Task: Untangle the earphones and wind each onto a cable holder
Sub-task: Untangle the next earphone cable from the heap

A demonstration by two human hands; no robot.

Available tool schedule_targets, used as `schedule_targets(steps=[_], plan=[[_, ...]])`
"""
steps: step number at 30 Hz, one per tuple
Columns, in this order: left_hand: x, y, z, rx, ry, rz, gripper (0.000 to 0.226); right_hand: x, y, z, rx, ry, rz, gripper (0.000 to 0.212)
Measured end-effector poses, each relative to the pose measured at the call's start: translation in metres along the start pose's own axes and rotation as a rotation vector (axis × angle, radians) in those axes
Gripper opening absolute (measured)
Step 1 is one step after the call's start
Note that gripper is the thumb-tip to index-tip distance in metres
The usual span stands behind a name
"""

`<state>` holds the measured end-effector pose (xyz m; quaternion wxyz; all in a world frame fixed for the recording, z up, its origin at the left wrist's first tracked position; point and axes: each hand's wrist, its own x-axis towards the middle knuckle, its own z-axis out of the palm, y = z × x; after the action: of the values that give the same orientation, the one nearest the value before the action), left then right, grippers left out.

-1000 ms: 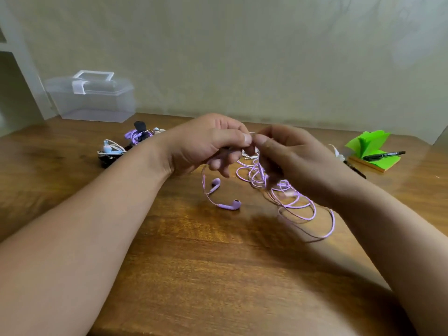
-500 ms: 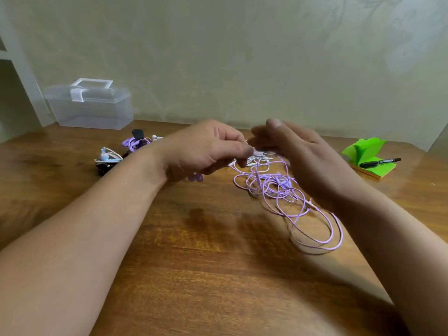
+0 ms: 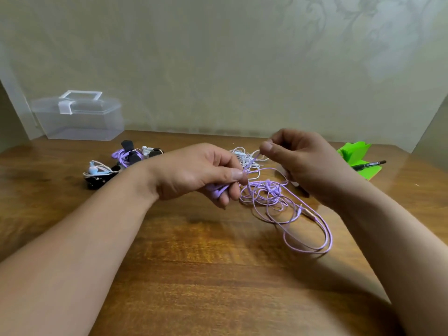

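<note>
In the head view, the left hand point(image 3: 201, 173) pinches the purple cord point(image 3: 252, 161) with thumb and finger (the buds seem tucked under its curled fingers). The right hand point(image 3: 303, 163) pinches the same cord higher up. The cord slants between them. The tangle point(image 3: 270, 186) lies on the table point(image 3: 194, 263) below, nearer the right hand.

A wooden table point(image 3: 194, 275) with a glossy, dark-grained top runs back to a pale wall point(image 3: 218, 57) with a faint floral pattern. At the far left a clear plastic storage box point(image 3: 80, 122) stands against the wall, lid closed, with its white handle point(image 3: 81, 94) on top. At the far right lies a bright green notepad point(image 3: 352, 150) with its sheets folded up, and a black marker point(image 3: 369, 164) lies across it.
</note>
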<state>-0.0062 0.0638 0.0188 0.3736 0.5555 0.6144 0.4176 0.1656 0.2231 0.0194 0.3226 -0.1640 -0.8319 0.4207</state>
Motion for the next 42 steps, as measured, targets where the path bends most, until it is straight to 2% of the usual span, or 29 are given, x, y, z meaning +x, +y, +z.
schedule_targets(steps=[5, 8, 15, 18, 21, 25, 28, 30, 33, 37, 40, 42], plan=[[0.002, -0.001, 0.001, -0.097, -0.064, 0.021, 0.028, 0.004, 0.008, 0.000, -0.028, 0.144, -0.018, 0.022], [0.004, 0.000, 0.005, -0.176, -0.035, 0.098, 0.037, 0.005, 0.013, -0.003, -0.001, 0.156, 0.002, 0.023], [0.013, 0.002, 0.015, -0.396, 0.121, 0.235, 0.043, 0.003, 0.019, 0.023, 0.122, -0.006, 0.019, 0.023], [0.020, -0.001, 0.014, -0.402, 0.240, 0.244, 0.045, -0.002, 0.013, 0.030, -0.005, -0.062, -0.018, 0.021], [0.025, -0.007, 0.013, -0.242, 0.346, 0.252, 0.044, -0.007, 0.006, 0.032, -0.185, -0.079, -0.070, 0.023], [0.028, -0.019, 0.010, 0.159, 0.390, 0.259, 0.047, -0.008, 0.003, 0.027, -0.334, 0.002, -0.149, 0.022], [0.023, -0.018, 0.009, 0.438, 0.328, 0.246, 0.044, -0.008, -0.001, 0.019, -0.369, 0.051, -0.179, 0.018], [0.019, -0.014, 0.012, 0.486, 0.247, 0.242, 0.036, -0.008, -0.004, 0.014, -0.354, 0.094, -0.203, 0.013], [0.013, -0.005, 0.020, 0.368, 0.105, 0.240, 0.027, -0.007, -0.006, 0.007, -0.260, 0.119, -0.210, 0.009], [0.006, 0.003, 0.019, 0.030, -0.065, 0.233, 0.028, -0.003, -0.005, -0.002, 0.192, -0.032, -0.089, 0.011], [0.005, 0.002, 0.014, -0.207, -0.116, 0.250, 0.041, 0.000, 0.000, -0.003, 0.512, -0.153, 0.042, 0.016], [0.006, 0.002, 0.014, -0.286, -0.082, 0.280, 0.044, 0.001, 0.006, 0.002, 0.564, -0.206, 0.091, 0.016]])
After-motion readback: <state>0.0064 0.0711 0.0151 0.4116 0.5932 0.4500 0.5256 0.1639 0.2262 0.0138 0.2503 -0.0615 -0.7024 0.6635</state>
